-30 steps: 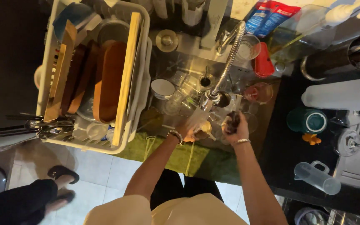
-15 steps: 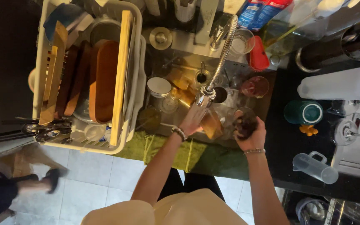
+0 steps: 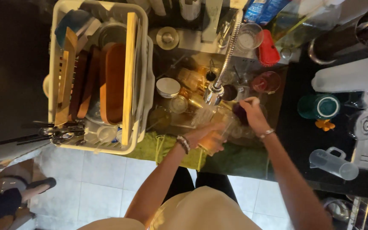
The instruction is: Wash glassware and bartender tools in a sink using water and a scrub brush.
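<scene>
Presently, at the sink: left hand [image 3: 205, 136], fingers wrapped around a clear drinking glass [image 3: 211, 138], held under the flexible chrome spray tap [image 3: 222, 64] at 12 o'clock. Right hand [image 3: 252, 113], fingers pinching a dark scrubbing sponge [image 3: 240, 113], at 2 o'clock of the glass. Washing appears midway: the white plastic drying rack [image 3: 143, 85] at 9 o'clock holds wooden boards; several glasses, a white-rimmed bowl [image 3: 168, 87] and a red tumbler [image 3: 267, 81] remain in the basin.
</scene>
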